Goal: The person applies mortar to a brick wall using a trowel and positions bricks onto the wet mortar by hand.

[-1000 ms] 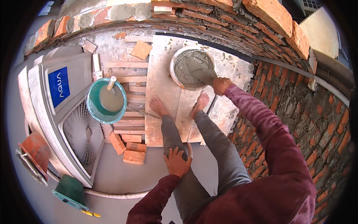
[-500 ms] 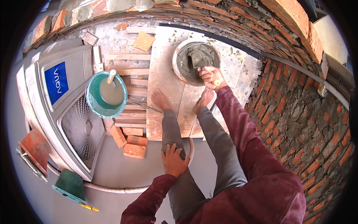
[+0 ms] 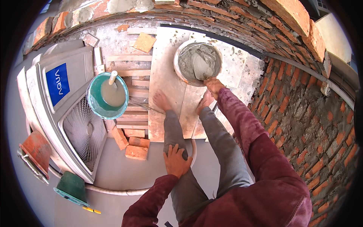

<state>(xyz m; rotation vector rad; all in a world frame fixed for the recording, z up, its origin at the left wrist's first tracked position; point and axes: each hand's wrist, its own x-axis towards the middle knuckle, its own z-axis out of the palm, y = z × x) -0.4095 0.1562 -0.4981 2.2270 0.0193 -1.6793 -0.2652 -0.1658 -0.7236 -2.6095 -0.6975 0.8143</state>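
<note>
Closed around the handle of a trowel (image 3: 203, 66), my right hand (image 3: 214, 86) is at the near rim of a round bucket (image 3: 177, 71). The trowel's blade lies flat on the grey wet mortar (image 3: 189, 60) inside; its handle is mostly hidden by my fingers. My left hand (image 3: 176, 160) rests on my left knee, fingers spread and holding nothing. Both my bare feet stand on the pale boards (image 3: 166, 125) just nearer than the bucket.
Left of the boards, a teal bucket (image 3: 90, 102) of cloudy water holds a pale-handled tool (image 3: 113, 77). Beside it stands an air-conditioner unit (image 3: 81, 125). Loose bricks (image 3: 137, 152) lie near wooden slats (image 3: 132, 125). Brick walls (image 3: 302, 125) rise ahead and right.
My right hand has turned over and moved slightly nearer. The trowel blade, tilted in the mortar before, now lies flat on it. My left hand has stayed on the knee.
</note>
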